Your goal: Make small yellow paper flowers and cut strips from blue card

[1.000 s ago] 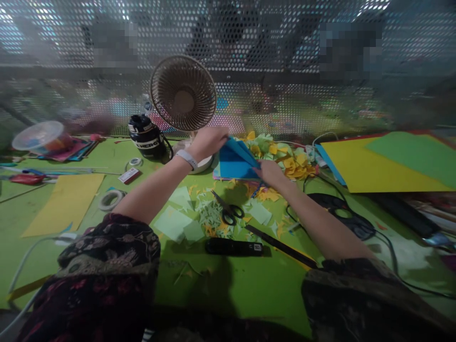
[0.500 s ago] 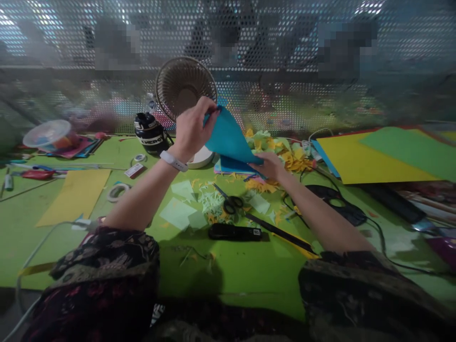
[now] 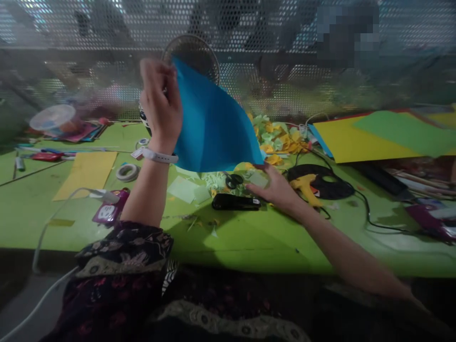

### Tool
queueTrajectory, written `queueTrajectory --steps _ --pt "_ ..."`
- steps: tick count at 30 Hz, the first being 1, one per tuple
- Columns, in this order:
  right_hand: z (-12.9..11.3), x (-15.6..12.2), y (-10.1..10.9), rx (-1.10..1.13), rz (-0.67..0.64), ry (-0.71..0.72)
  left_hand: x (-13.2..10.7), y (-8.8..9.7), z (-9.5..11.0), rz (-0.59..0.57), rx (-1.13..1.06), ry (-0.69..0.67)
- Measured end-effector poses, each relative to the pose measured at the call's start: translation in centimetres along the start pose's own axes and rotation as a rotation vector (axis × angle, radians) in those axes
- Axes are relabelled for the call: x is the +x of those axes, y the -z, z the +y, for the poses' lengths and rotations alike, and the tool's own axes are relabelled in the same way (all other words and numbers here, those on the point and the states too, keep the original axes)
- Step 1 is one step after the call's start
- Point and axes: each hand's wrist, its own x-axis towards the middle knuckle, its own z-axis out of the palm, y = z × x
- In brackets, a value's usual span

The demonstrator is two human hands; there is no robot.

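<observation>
Both hands are apart, with a blue sheet (image 3: 217, 128) spread between them above the green table (image 3: 242, 256). From where I stand, the left hand (image 3: 162, 99) is closed on its upper left corner, raised in front of the fan (image 3: 199, 47). The right hand (image 3: 280, 190) sits at the lower right corner, its thumb spread away from the fingers; whether it pinches the paper, I cannot tell.

What has just changed is the sheet's height and spread: the left hand has swung up and leftward, drawing the blue out into a broad, curving panel. I take that to mean this sheet has come away from the paper beneath it and can be handled singly, though the stack is hidden behind it now.

Half a second ago the sheet was lower and narrower, with the stack peeking out below. Now it screens much of the fan and the blades of the scissors (image 3: 234, 181), while the yellow glue gun (image 3: 306, 185) shows clear of the right forearm. The black device (image 3: 235, 202) lies near the scissors as before.
</observation>
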Motion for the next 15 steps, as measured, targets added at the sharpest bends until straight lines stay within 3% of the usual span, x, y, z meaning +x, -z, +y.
queueTrajectory --steps 3,5,11,15 --pt "-1.0 -2.2 -2.2 -0.028 -0.218 0.073 0.0 1.6 0.2 -0.023 0.015 0.034" --pt "-1.0 -2.8 -3.7 -0.112 -0.259 0.155 -0.2 2.7 1.7 0.031 0.013 0.055" --pt "0.2 -3.9 -5.9 -0.167 -0.093 0.213 -3.1 6.0 7.3 0.153 -0.061 0.106" --pt "1.5 -4.3 -5.8 -0.222 -0.002 0.147 -7.0 8.5 8.0 0.084 -0.125 0.135"
